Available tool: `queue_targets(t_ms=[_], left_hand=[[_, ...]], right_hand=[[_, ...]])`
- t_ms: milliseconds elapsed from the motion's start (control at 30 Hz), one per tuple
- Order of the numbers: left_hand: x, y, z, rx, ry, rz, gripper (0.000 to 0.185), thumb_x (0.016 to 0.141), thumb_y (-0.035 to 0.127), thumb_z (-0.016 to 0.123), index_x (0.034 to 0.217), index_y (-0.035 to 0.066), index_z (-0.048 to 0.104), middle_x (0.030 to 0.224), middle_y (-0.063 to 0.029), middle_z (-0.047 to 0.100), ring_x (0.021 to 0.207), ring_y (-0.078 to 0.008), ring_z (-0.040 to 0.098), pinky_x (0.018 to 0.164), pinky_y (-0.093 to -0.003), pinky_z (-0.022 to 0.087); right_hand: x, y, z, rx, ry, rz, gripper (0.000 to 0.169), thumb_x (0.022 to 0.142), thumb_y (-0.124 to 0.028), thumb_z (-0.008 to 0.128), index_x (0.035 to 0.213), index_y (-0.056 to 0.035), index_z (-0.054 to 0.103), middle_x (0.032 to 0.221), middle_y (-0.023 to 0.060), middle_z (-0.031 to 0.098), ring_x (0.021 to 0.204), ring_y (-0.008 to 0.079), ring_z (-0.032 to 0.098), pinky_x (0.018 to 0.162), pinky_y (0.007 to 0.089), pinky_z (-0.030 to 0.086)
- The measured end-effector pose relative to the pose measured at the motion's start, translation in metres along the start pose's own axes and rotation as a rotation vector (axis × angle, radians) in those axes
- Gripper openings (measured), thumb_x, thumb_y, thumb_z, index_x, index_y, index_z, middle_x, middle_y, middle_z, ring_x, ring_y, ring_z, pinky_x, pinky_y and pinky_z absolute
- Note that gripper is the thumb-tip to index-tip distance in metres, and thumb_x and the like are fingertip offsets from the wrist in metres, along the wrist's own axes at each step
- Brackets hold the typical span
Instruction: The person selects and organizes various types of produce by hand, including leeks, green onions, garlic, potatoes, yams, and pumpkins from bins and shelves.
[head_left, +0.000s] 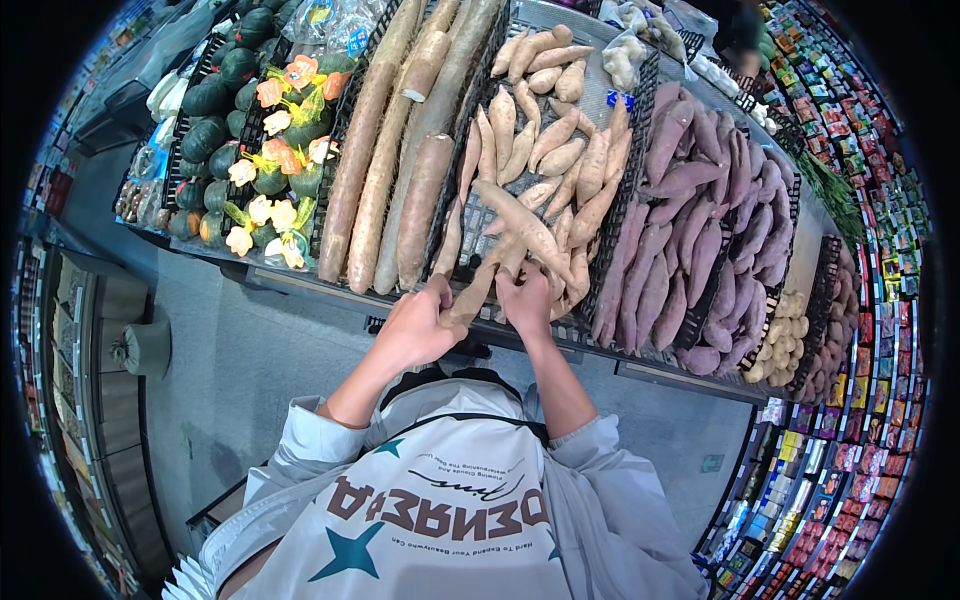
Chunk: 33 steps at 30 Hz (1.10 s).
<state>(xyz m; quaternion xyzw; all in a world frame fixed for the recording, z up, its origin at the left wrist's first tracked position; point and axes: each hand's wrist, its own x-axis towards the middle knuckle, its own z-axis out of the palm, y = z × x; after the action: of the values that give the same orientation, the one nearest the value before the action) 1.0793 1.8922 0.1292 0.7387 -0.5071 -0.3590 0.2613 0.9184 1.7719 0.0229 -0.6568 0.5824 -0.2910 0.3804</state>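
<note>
My left hand (421, 321) grips the near end of a long pale sweet potato (480, 289) at the front of a black plastic crate. Close to its right, my right hand (523, 296) has its fingers curled on a pale sweet potato (510, 253) that points up and away; its fingertips are partly hidden. Just beyond both hands, another long sweet potato (525, 225) lies slantwise over the others. Several pale sweet potatoes (559, 154) fill the back and right side of the crate, and its slotted bottom shows in the middle.
Long yams (375, 150) fill the crate on the left, with dark green pumpkins (204, 141) beyond. To the right lie purple sweet potatoes (686, 180) and potatoes (780, 337). The display's front edge (360, 296) runs before me. Packed shelves (840, 480) stand at the right, a greenish bin (148, 349) at the left.
</note>
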Motion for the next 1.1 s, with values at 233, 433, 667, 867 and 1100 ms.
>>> queue_targets(t_ms=[233,433,667,867,1100], left_hand=[[0.041,-0.017,0.041,0.044,0.321,0.09,0.037,0.079,0.018,0.07,0.098,0.002,0.043,0.075,-0.024,0.061,0.074,-0.0466,0.063,0.069,-0.0497,0.049],[0.065,-0.036,0.092,0.236,0.29,-0.006,0.051,0.088,0.025,0.067,0.119,-0.001,0.036,0.09,-0.0298,0.066,0.081,-0.0504,0.065,0.071,-0.0562,0.053],[0.076,-0.056,0.106,0.207,0.309,0.061,0.052,0.088,0.02,0.068,0.122,-0.003,0.035,0.092,-0.0307,0.066,0.081,-0.0499,0.066,0.072,-0.0563,0.053],[0.079,-0.057,0.107,0.221,0.327,0.091,0.049,0.088,0.016,0.067,0.123,-0.001,0.037,0.099,-0.0298,0.064,0.082,-0.0502,0.066,0.072,-0.055,0.055],[0.093,-0.032,0.098,0.592,0.247,0.074,0.042,0.081,0.008,0.069,0.117,0.002,0.048,0.093,-0.0237,0.064,0.076,-0.0415,0.07,0.065,-0.0455,0.059]], right_hand=[[0.019,0.01,-0.013,-0.192,0.041,-0.046,0.038,0.082,-0.028,0.072,0.087,0.0085,0.065,0.081,0.0272,0.068,0.082,0.0433,0.067,0.076,0.0485,0.052],[0.011,0.006,-0.013,-0.464,0.056,-0.165,0.035,0.089,-0.028,0.07,0.082,0.0058,0.065,0.085,0.0281,0.067,0.083,0.0464,0.067,0.076,0.0537,0.053],[0.01,-0.029,-0.04,-0.69,0.183,-0.647,0.03,0.082,-0.019,0.07,0.105,-0.0013,0.062,0.097,0.0149,0.058,0.094,0.0343,0.056,0.082,0.0431,0.044],[0.043,-0.014,-0.043,-0.879,0.131,-0.618,0.041,0.078,-0.02,0.075,0.111,-0.0028,0.061,0.101,0.0128,0.057,0.104,0.0285,0.053,0.09,0.0403,0.038],[0.022,-0.019,-0.097,-0.185,0.258,-0.219,0.04,0.084,-0.027,0.078,0.106,0.003,0.063,0.089,0.013,0.065,0.084,0.027,0.061,0.076,0.0402,0.048]])
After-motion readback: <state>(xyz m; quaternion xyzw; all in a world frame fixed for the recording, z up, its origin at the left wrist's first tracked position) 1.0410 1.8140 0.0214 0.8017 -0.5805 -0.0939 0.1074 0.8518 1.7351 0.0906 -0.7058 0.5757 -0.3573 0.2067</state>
